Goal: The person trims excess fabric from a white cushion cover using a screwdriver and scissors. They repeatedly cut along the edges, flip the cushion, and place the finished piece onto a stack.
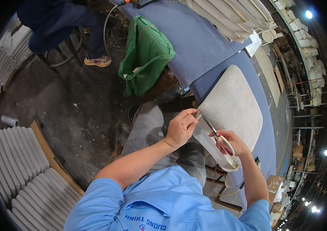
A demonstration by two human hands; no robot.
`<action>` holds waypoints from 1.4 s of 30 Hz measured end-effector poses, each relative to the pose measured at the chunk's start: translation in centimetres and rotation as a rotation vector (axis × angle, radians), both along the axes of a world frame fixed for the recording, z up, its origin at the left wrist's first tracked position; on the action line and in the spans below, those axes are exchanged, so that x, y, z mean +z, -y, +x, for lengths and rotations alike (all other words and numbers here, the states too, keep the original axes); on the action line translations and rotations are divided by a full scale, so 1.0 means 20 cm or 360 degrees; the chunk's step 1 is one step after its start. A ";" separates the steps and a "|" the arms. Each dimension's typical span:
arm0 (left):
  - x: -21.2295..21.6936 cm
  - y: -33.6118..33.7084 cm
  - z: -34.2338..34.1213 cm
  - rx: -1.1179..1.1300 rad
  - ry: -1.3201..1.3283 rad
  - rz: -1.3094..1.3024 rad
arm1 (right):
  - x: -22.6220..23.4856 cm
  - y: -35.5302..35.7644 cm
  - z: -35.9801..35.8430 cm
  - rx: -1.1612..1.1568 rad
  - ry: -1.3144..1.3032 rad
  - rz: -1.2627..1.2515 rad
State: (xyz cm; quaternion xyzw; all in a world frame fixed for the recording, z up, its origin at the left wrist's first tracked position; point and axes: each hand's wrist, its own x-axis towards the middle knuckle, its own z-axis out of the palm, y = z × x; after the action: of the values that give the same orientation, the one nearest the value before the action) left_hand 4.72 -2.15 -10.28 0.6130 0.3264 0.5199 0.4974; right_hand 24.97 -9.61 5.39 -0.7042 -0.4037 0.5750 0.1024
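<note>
A light grey fabric-covered seat pad (234, 103) with rounded corners lies on the blue-covered table, its near edge toward my lap. At its near left corner my left hand (181, 128) is closed in a pinch on the edge of the fabric. My right hand (232, 141) grips a pair of scissors (229, 148) with white and red handles. Their metal blades point up and left, and the tips reach the fabric beside my left fingers. Whether the blades are apart is too small to tell. A pale flap of material hangs below the pad's near edge.
A green woven sack (148, 54) hangs at the left edge of the table (205, 42). Pale fabric pieces (232, 15) lie at the far end. Grey padded panels (17, 161) stand in rows at lower left. Another person's leg and shoe (97, 61) show by a stool.
</note>
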 end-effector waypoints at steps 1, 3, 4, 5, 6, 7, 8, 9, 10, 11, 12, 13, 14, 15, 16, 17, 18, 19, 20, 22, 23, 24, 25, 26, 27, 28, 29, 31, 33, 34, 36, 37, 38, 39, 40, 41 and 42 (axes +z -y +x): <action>0.00 0.00 0.00 0.0006 0.0015 -0.0015 | 0.00 0.00 0.00 0.0003 0.0002 0.0000; 0.00 0.01 0.00 0.0014 0.0045 -0.0044 | -0.01 0.00 0.01 0.0008 -0.0005 0.0011; 0.00 0.01 0.00 0.0006 0.0068 -0.0091 | -0.01 0.00 0.02 0.0011 -0.0014 0.0022; -0.01 0.00 0.00 0.0002 0.0091 -0.0137 | -0.01 0.01 0.02 0.0017 -0.0023 0.0035; -0.02 0.00 0.00 -0.0003 0.0114 -0.0183 | -0.01 0.01 0.02 -0.0003 -0.0034 0.0022; -0.03 -0.01 0.00 -0.0099 0.0244 -0.0414 | -0.01 0.02 0.02 -0.0026 -0.0045 0.0009; -0.05 -0.02 0.01 -0.0193 0.0379 -0.0645 | -0.01 0.02 0.02 -0.0046 -0.0053 -0.0003; -0.06 -0.03 0.02 -0.0288 0.0513 -0.0875 | -0.01 0.02 0.02 -0.0044 -0.0066 -0.0009; -0.07 -0.04 0.02 -0.0299 0.0570 -0.0926 | -0.01 0.02 0.02 -0.0042 -0.0079 -0.0016; -0.08 -0.05 0.03 -0.0313 0.0625 -0.0978 | -0.01 0.02 0.02 -0.0045 -0.0092 -0.0022; -0.09 -0.06 0.03 -0.0327 0.0680 -0.1029 | -0.01 0.02 0.02 -0.0052 -0.0108 -0.0027; -0.10 -0.07 0.02 -0.0370 0.0684 -0.1101 | -0.01 0.02 0.02 -0.0057 -0.0124 -0.0032; -0.10 -0.07 0.03 -0.0388 0.0735 -0.1125 | -0.01 0.02 0.02 -0.0063 -0.0138 -0.0036; -0.11 -0.07 0.03 -0.0404 0.0788 -0.1148 | -0.01 0.02 0.02 -0.0051 -0.0131 -0.0031; -0.11 -0.06 0.03 -0.0418 0.0841 -0.1169 | 0.00 0.01 0.02 -0.0037 -0.0124 -0.0025; -0.10 -0.06 0.02 -0.0415 0.0765 -0.1095 | -0.01 0.02 0.03 -0.0036 -0.0121 -0.0020; -0.08 -0.04 0.01 -0.0411 0.0689 -0.1020 | -0.01 0.02 0.03 -0.0036 -0.0103 -0.0022; -0.06 -0.03 0.00 -0.0406 0.0615 -0.0944 | -0.02 0.02 0.03 -0.0035 -0.0084 -0.0024; -0.05 -0.02 -0.02 -0.0297 0.0468 -0.0694 | -0.02 0.02 0.03 -0.0028 -0.0064 -0.0025; -0.02 -0.01 -0.03 -0.0082 0.0173 -0.0193 | -0.02 0.02 0.04 -0.0030 -0.0066 -0.0009; -0.01 -0.01 -0.04 -0.0090 0.0170 -0.0201 | -0.02 0.01 0.04 -0.0028 -0.0066 -0.0001; 0.00 0.00 -0.04 -0.0098 0.0166 -0.0210 | -0.03 0.01 0.04 -0.0014 -0.0036 0.0003; 0.01 0.00 -0.04 -0.0108 0.0161 -0.0220 | -0.03 0.01 0.04 -0.0001 -0.0005 0.0007; 0.00 0.00 -0.05 -0.0095 0.0150 -0.0176 | -0.03 0.00 0.04 0.0017 0.0025 0.0011; 0.00 -0.01 -0.05 -0.0083 0.0139 -0.0133 | -0.02 -0.01 0.03 0.0028 0.0028 0.0025; 0.00 -0.01 -0.05 -0.0071 0.0128 -0.0090 | -0.02 -0.01 0.03 0.0038 0.0032 0.0038; 0.00 -0.01 -0.05 -0.0081 0.0135 -0.0108 | -0.02 -0.01 0.03 0.0044 0.0035 0.0048; 0.00 0.00 -0.04 -0.0101 0.0150 -0.0143 | -0.02 0.00 0.03 0.0038 0.0067 0.0042; 0.00 0.00 -0.04 -0.0096 0.0157 -0.0125 | -0.03 -0.01 0.03 0.0042 0.0103 0.0037; 0.00 0.00 -0.04 -0.0093 0.0160 -0.0116 | -0.02 0.00 0.03 0.0048 0.0123 0.0036; -0.02 0.00 -0.04 -0.0077 0.0127 -0.0044 | -0.02 -0.02 0.02 0.0061 0.0159 0.0029; -0.03 0.00 -0.04 -0.0068 0.0111 -0.0009 | -0.01 -0.02 0.02 0.0065 0.0176 0.0023; -0.03 0.00 -0.04 -0.0067 0.0103 -0.0001 | -0.01 -0.02 0.02 0.0063 0.0193 0.0018; -0.03 0.00 -0.04 -0.0066 0.0095 0.0007 | -0.01 -0.02 0.02 0.0068 0.0183 0.0019; -0.03 0.00 -0.04 -0.0064 0.0087 0.0014 | -0.01 -0.02 0.03 0.0074 0.0174 0.0021; -0.03 0.00 -0.04 -0.0066 0.0083 0.0007 | -0.01 -0.02 0.03 0.0079 0.0165 0.0023; -0.03 0.01 -0.04 -0.0067 0.0079 -0.0001 | -0.02 -0.02 0.03 0.0076 0.0163 0.0024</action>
State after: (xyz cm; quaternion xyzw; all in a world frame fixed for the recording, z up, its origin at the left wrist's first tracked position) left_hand 3.95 -2.27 -10.79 0.6066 0.3013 0.5241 0.5164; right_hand 25.59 -9.12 5.06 -0.7221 -0.4295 0.5373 0.0731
